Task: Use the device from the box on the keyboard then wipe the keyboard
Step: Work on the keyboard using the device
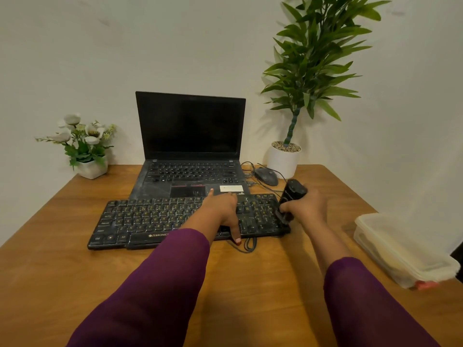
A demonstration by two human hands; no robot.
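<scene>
Right hand [308, 209] grips device [293, 192] | keyboard [150, 219] on wooden table [263, 284] | white wall [125, 46]

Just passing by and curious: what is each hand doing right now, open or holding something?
Left hand: open, fingers spread, resting on the keyboard.
Right hand: grips the black device, its tip at the keyboard's right end.

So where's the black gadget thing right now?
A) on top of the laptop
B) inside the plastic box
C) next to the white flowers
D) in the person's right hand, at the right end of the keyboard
D: the right hand grips the black device, whose lower end points down at the right end of the keyboard.
</scene>
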